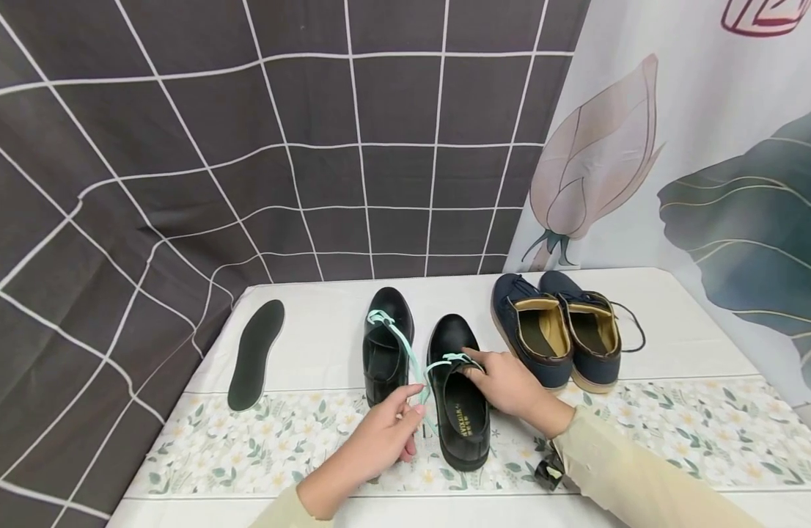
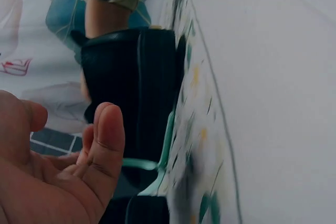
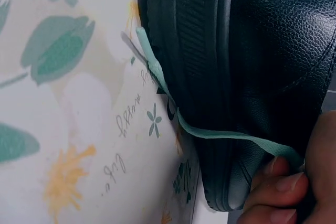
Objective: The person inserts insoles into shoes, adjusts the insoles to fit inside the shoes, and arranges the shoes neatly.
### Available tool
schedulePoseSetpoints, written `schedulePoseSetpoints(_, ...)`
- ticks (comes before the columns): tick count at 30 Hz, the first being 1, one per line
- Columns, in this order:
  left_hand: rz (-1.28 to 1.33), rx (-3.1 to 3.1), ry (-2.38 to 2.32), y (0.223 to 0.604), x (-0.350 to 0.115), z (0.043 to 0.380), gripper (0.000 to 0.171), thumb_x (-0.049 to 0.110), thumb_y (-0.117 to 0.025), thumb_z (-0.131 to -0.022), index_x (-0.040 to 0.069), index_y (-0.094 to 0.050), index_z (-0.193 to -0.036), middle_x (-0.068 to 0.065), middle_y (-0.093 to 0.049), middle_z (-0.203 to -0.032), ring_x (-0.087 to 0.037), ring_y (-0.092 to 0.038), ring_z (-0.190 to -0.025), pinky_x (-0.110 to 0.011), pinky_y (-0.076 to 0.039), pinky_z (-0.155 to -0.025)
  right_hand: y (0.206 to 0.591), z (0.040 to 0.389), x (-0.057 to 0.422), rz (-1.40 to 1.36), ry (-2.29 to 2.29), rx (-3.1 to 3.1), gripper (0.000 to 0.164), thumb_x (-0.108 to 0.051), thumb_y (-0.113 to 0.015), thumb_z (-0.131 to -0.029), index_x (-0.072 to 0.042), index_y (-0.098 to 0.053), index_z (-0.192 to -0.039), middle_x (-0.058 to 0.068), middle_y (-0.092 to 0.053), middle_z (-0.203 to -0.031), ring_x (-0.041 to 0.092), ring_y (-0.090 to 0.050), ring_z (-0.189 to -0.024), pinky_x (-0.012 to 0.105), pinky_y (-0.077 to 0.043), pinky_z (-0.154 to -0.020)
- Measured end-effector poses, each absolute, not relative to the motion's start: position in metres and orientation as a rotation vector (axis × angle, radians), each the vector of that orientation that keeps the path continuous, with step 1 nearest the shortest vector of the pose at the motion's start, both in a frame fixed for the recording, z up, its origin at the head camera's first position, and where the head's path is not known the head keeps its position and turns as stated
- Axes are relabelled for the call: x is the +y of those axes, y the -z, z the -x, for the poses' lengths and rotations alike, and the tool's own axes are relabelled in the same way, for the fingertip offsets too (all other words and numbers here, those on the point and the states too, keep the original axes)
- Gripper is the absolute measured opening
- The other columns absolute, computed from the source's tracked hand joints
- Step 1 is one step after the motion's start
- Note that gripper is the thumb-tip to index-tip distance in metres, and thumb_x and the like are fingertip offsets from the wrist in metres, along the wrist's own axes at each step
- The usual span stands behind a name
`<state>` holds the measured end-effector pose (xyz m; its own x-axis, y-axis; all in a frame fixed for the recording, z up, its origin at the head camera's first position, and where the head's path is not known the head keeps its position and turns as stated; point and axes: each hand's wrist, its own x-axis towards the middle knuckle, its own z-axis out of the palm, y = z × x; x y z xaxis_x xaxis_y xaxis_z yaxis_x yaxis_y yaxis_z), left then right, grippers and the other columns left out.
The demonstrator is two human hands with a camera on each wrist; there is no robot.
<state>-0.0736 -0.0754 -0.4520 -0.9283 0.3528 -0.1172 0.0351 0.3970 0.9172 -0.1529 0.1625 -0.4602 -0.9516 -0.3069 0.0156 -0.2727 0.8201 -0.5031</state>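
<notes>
- Dark insole [image 1: 256, 356] lies at the left of the counter [image 1: 320, 323].
- Left black shoe [image 1: 389, 304] stands upright, its mint lace [image 1: 405, 343] trailing toward the left hand [image 1: 379, 436].
- Left hand: thumb and fingers apart, fingertips beside the lace; whether they touch it, I cannot tell.
- Right black shoe [image 1: 453, 334] stands upright on the counter.
- Right hand [image 1: 511, 385]: fingers curled, pinching that shoe's lace [image 3: 226, 134].
- Navy shoes [image 1: 552, 367] stand beyond the right hand.

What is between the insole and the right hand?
In the head view: a black shoe, the left hand holding green lace, then another black shoe.
</notes>
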Motion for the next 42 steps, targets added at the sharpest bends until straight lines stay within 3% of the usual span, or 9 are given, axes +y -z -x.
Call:
schedulePoseSetpoints(2,-0.345,2.399,-1.549,0.448,-0.085,0.072,0.042,0.026,-0.050,-0.106,0.007,-0.051,-0.143,-0.016,-0.065,-0.084,-0.011,-0.061,-0.055,-0.024,-0.055,-0.050,0.461,0.153,0.162,0.456,0.826,2.916,0.046,-0.033,-0.057,-0.100,-0.009,-0.060,-0.140,0.006,-0.061,-0.059,0.015,-0.056,-0.062,0.038,-0.049,-0.069)
schedulePoseSetpoints(5,-0.331,2.441,-1.547,0.441,-0.098,0.072,0.035,0.023,-0.052,-0.105,0.009,-0.058,-0.137,-0.009,-0.068,-0.080,-0.009,-0.056,-0.050,-0.020,-0.050,-0.047,0.461,0.154,0.161,0.441,0.857,2.912,0.047,-0.033,-0.058,-0.100,-0.008,-0.059,-0.140,0.005,-0.063,-0.061,0.016,-0.059,-0.069,0.039,-0.049,-0.072)
schedulePoseSetpoints(10,-0.247,2.566,-1.538,0.434,-0.120,0.077,0.026,0.021,-0.054,-0.104,0.015,-0.065,-0.127,-0.004,-0.070,-0.073,-0.010,-0.055,-0.047,-0.020,-0.042,-0.045,0.462,0.153,0.161,0.429,0.869,2.922,0.048,-0.035,-0.057,-0.100,-0.007,-0.059,-0.140,0.020,-0.078,-0.089,0.019,-0.065,-0.082,0.043,-0.053,-0.076)
schedulePoseSetpoints(12,-0.190,2.620,-1.552,0.434,-0.127,0.080,0.024,0.018,-0.055,-0.103,0.016,-0.067,-0.123,-0.005,-0.071,-0.071,-0.012,-0.057,-0.049,-0.020,-0.043,-0.045,0.463,0.152,0.161,0.442,0.874,2.925,0.048,-0.034,-0.058,-0.100,-0.006,-0.060,-0.139,0.024,-0.078,-0.110,0.022,-0.069,-0.088,0.046,-0.055,-0.078)
schedulePoseSetpoints(15,-0.087,2.681,-1.560,0.433,-0.141,0.086,0.022,0.016,-0.057,-0.101,0.015,-0.070,-0.120,-0.009,-0.072,-0.072,-0.014,-0.060,-0.053,-0.021,-0.044,-0.045,0.464,0.151,0.162,0.458,0.873,2.928,0.047,-0.034,-0.057,-0.100,-0.006,-0.060,-0.138,0.023,-0.074,-0.123,0.027,-0.072,-0.101,0.052,-0.058,-0.085)
schedulePoseSetpoints(22,0.100,2.877,-1.435,0.433,-0.178,0.111,0.025,0.019,-0.056,-0.101,0.010,-0.070,-0.119,-0.017,-0.071,-0.088,-0.017,-0.063,-0.067,-0.022,-0.046,-0.049,0.465,0.152,0.163,0.432,0.859,2.936,0.047,-0.033,-0.058,-0.100,-0.007,-0.060,-0.139,0.020,-0.078,-0.092,0.020,-0.066,-0.080,0.044,-0.054,-0.075)
schedulePoseSetpoints(27,0.138,3.063,-1.242,0.432,-0.201,0.124,0.027,0.021,-0.056,-0.100,0.010,-0.070,-0.120,-0.013,-0.070,-0.096,-0.021,-0.061,-0.080,-0.030,-0.050,-0.066,0.464,0.154,0.163,0.465,0.854,2.941,0.046,-0.034,-0.057,-0.100,-0.009,-0.061,-0.139,0.022,-0.076,-0.119,0.025,-0.072,-0.095,0.050,-0.058,-0.081)
schedulePoseSetpoints(34,0.058,3.203,-1.016,0.429,-0.221,0.137,0.032,0.025,-0.058,-0.098,0.006,-0.067,-0.123,-0.014,-0.068,-0.100,-0.029,-0.062,-0.092,-0.046,-0.052,-0.076,0.463,0.155,0.163,0.444,0.846,2.950,0.046,-0.035,-0.057,-0.100,-0.011,-0.061,-0.139,0.022,-0.078,-0.110,0.020,-0.068,-0.082,0.047,-0.055,-0.075)
schedulePoseSetpoints(42,0.201,3.068,-0.970,0.439,-0.259,0.160,0.043,0.025,-0.051,-0.102,-0.004,-0.056,-0.133,-0.029,-0.061,-0.120,-0.043,-0.059,-0.109,-0.058,-0.051,-0.090,0.464,0.153,0.163,0.448,0.825,2.947,0.046,-0.036,-0.057,-0.100,-0.011,-0.061,-0.139,0.021,-0.079,-0.105,0.018,-0.066,-0.076,0.043,-0.054,-0.072)
